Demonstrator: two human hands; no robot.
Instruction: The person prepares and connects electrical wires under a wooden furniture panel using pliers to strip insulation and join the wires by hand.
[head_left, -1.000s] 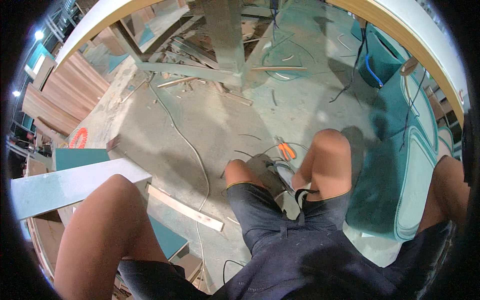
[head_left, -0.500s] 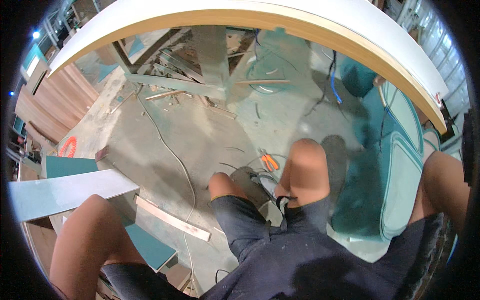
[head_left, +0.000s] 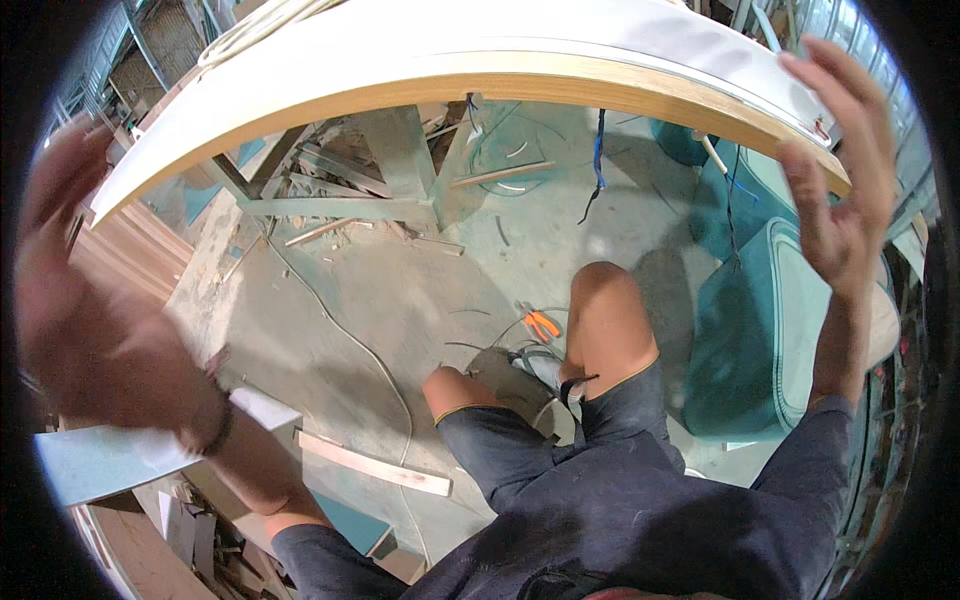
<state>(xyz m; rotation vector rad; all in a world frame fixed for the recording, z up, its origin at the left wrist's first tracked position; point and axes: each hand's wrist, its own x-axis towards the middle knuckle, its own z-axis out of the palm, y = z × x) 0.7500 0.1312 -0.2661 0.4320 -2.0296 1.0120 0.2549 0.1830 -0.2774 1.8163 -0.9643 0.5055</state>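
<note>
Both my hands are raised and hold nothing that I can see. My left hand (head_left: 100, 330) is up at the far left, blurred by motion, its fingers stretched upward beyond the left end of a white panel (head_left: 420, 45). The panel has a light wood edge (head_left: 520, 75) that looks curved in this view. At the right end of the panel is my right hand (head_left: 848, 190), open, thumb and fingers apart; whether it touches the panel I cannot tell. A blue and black cable (head_left: 599, 160) hangs below the wood edge.
Orange-handled pliers (head_left: 542, 323) lie on the concrete floor by my feet. A teal padded piece (head_left: 735, 340) stands at right. Wood scraps (head_left: 340, 170) lie under the panel. A pale board (head_left: 120, 460), a wood strip (head_left: 375, 463) and a cord (head_left: 350, 335) are at left.
Both hands have come up into view at the sides. The panel now sits lower in the picture, and a coil of pale cable shows on its far left part.
</note>
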